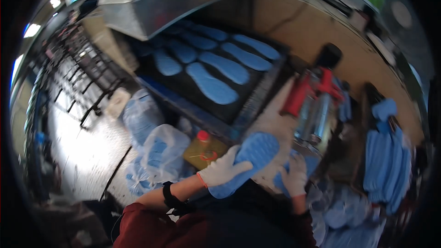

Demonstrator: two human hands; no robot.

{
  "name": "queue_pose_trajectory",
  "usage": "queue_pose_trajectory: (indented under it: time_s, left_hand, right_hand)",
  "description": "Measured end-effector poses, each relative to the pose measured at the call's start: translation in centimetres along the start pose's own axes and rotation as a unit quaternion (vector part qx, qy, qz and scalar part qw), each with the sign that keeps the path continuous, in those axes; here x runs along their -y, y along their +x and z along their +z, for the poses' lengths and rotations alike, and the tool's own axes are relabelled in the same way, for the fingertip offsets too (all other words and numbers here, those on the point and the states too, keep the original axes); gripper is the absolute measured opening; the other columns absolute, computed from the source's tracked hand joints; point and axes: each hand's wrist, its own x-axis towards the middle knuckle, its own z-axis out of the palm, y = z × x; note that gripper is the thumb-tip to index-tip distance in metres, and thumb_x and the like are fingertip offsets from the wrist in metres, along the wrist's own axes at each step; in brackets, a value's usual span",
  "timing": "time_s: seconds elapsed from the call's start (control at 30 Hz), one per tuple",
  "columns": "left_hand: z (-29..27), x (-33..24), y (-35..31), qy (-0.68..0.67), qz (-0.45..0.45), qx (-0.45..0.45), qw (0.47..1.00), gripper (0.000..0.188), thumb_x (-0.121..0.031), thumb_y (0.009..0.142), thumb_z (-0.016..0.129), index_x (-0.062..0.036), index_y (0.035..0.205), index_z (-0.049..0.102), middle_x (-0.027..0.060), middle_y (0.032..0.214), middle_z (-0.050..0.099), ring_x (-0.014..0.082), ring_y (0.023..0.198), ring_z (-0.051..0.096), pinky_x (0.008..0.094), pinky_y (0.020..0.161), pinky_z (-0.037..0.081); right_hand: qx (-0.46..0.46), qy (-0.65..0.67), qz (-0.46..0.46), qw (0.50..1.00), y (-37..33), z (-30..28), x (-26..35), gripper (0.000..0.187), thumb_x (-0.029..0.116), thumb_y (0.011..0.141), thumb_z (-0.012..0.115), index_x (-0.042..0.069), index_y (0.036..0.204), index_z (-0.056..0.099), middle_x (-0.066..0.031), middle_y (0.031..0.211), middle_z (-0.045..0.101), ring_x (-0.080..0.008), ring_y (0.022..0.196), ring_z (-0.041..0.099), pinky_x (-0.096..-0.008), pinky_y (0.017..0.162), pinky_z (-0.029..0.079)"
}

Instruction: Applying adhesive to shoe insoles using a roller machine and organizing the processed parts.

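Pale desk [272, 121] running between dark bed [170, 91] and red machine [294, 94] | left hand [227, 170] gripping blue insole [259, 149] at near edge | right hand [296, 175] on second insole [312, 164], grip unclear | floor [87, 151] spreading left

Left hand [226, 169]: gloved in white, orange-red at the wrist;
Right hand [295, 177]: gloved in white;
Held insole [255, 151]: blue, rows of dots toward its upper end;
Insoles at upper centre [213, 85]: paler blue against black surface [179, 88];
Machine at centre-right [321, 112]: red and silver;
Jug at lower centre [195, 150]: yellow-green, red cap [202, 135];
Bags at lower left [165, 149]: milky-clear over blue;
Sleeve at bottom edge [142, 225]: dark red.
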Motion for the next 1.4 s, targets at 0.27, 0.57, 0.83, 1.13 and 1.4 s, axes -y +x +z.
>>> queue_pose_trajectory:
  time_s: [0.27, 0.57, 0.83, 1.13, 1.4]
  left_hand:
    - [5.0, -5.1, 10.9, 0.04, -0.024, -0.065, 0.997, 0.094, -0.057, 0.086, 0.062, -0.0047, 0.152, 0.021, 0.0286, 0.137, 0.049, 0.0429, 0.122, 0.054, 0.0448, 0.103, 0.041]
    - [8.3, -0.9, 13.8, 0.309, 0.103, -0.138, 0.935, 0.101, -0.039, 0.074, 0.079, -0.0102, 0.152, 0.021, 0.0305, 0.147, 0.028, 0.0453, 0.117, 0.051, 0.0449, 0.089, 0.051]
    - [6.6, -1.7, 12.4, 0.111, 0.119, -0.082, 0.983, 0.099, -0.026, 0.073, 0.081, -0.0094, 0.151, 0.022, 0.0319, 0.14, 0.032, 0.0494, 0.123, 0.045, 0.0481, 0.101, 0.043]
    - [7.7, 0.0, 12.4, 0.216, 0.277, -0.135, 0.927, 0.075, -0.027, 0.077, 0.077, 0.0016, 0.137, 0.042, 0.0374, 0.143, 0.028, 0.0516, 0.131, 0.035, 0.0495, 0.109, 0.036]
    - [1.2, -1.0, 3.8, 0.13, 0.329, 0.094, 0.93, 0.028, -0.018, 0.084, 0.068, -0.0033, 0.107, 0.06, 0.0119, 0.114, 0.058, 0.0303, 0.11, 0.059, 0.0391, 0.09, 0.05]
  right_hand:
    - [-0.028, 0.024, 0.035, 0.999, -1.2, -0.9, 0.3, 0.037, 0.024, 0.072, 0.077, 0.008, 0.104, 0.068, -0.0102, 0.121, 0.061, -0.0341, 0.12, 0.051, -0.0473, 0.101, 0.04]
    - [-0.018, 0.031, 0.05, 0.998, 0.2, -1.9, 0.8, 0.03, 0.019, 0.073, 0.076, 0.01, 0.1, 0.069, -0.0088, 0.117, 0.062, -0.0315, 0.115, 0.054, -0.0445, 0.098, 0.04]
    - [0.012, 0.034, 0.072, 0.997, 0.4, -1.8, 0.8, 0.03, 0.018, 0.072, 0.076, 0.01, 0.1, 0.069, -0.0085, 0.116, 0.063, -0.0314, 0.113, 0.055, -0.044, 0.096, 0.041]
    - [-0.028, 0.02, 0.008, 0.999, -0.6, -1.8, 0.3, 0.024, 0.011, 0.076, 0.071, 0.008, 0.099, 0.067, -0.0126, 0.114, 0.063, -0.0358, 0.111, 0.055, -0.045, 0.098, 0.041]
    - [0.131, 0.501, 0.07, 0.853, -6.6, -9.2, -9.8, 0.013, 0.003, 0.09, 0.054, -0.006, 0.096, 0.061, -0.0229, 0.101, 0.063, -0.0266, 0.079, 0.06, -0.0378, 0.068, 0.05]
